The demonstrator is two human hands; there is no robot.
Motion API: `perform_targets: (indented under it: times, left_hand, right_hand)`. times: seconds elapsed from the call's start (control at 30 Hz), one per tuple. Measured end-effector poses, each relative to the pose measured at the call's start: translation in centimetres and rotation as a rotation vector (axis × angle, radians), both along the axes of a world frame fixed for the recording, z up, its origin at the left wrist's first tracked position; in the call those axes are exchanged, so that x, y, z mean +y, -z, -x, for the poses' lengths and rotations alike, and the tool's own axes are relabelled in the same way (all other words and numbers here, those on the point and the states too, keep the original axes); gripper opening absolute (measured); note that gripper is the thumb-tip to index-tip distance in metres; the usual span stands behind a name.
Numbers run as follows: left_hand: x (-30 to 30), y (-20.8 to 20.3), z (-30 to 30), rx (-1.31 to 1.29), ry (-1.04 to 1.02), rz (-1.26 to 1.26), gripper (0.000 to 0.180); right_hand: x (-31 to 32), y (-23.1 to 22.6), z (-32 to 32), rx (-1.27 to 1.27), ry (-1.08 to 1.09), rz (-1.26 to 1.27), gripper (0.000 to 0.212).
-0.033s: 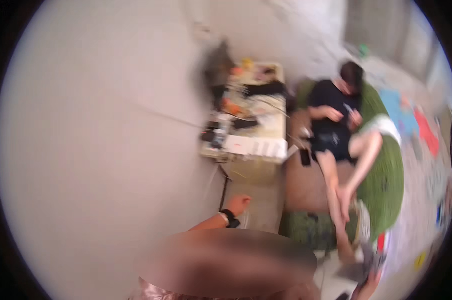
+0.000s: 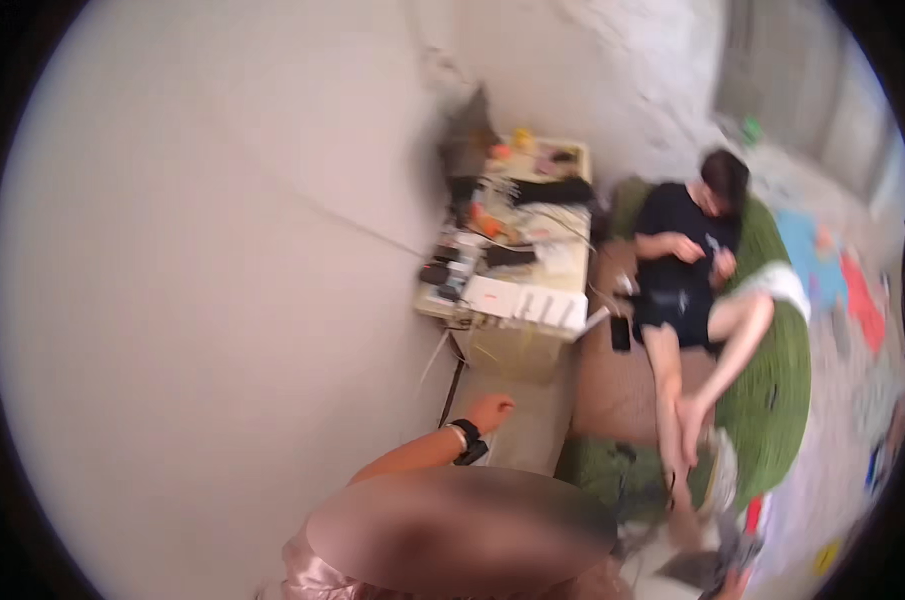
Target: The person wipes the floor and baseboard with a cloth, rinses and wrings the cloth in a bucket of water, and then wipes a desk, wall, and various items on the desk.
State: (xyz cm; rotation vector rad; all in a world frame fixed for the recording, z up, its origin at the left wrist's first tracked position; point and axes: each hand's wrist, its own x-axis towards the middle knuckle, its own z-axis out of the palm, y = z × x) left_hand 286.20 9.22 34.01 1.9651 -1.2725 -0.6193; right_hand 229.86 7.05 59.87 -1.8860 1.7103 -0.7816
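Note:
My left hand [image 2: 491, 410], with a dark band and a black device at the wrist, hangs in the air below the front of a cluttered table. Its fingers are curled in, and I see nothing sticking out of them. At the lower right edge, a small skin-coloured patch [image 2: 738, 582] beside a grey cloth-like thing [image 2: 695, 570] may be my right hand; blur and the picture's edge hide its fingers. A blurred oval and shiny pink fabric [image 2: 308, 575] fill the bottom middle.
The pale table [image 2: 553, 258] holds a white box [image 2: 493, 296], cables and dark items. Beside it, another person [image 2: 688, 235] in black sits on a couch with a green cover [image 2: 778, 400], a black phone [image 2: 621, 334] next to them. A plain wall [image 2: 223, 250] fills the left.
The whole view has shifted, so the table and seated person appear slightly lower and further right. My left hand remains curled below the table. The skin-coloured patch at lower right shows less.

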Motion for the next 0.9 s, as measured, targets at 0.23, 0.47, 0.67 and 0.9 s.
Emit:
perform_targets:
  times: [0.23, 0.47, 0.67, 0.9]
  left_hand:
    - [1.6, -6.2, 3.1, 0.036, -0.067, 0.122, 0.017]
    - [10.2, -20.9, 0.6, -0.085, -0.49, 0.393, 0.019]
    - [18.8, -38.4, -8.5, -0.529, -0.614, 0.818, 0.013]
    - [29.2, -54.1, -11.8, -0.887, -0.728, 0.915, 0.013]
  right_hand:
    - [1.3, -3.6, 2.7, 0.394, -0.163, 0.287, 0.04]
    - [-11.2, -0.8, 3.6, 0.242, -0.34, 0.546, 0.033]
    - [-13.3, -12.0, -18.4, -1.397, -0.829, -0.226, 0.051]
    - [-13.4, -27.4, -43.1, -1.395, -1.404, -0.711, 0.029]
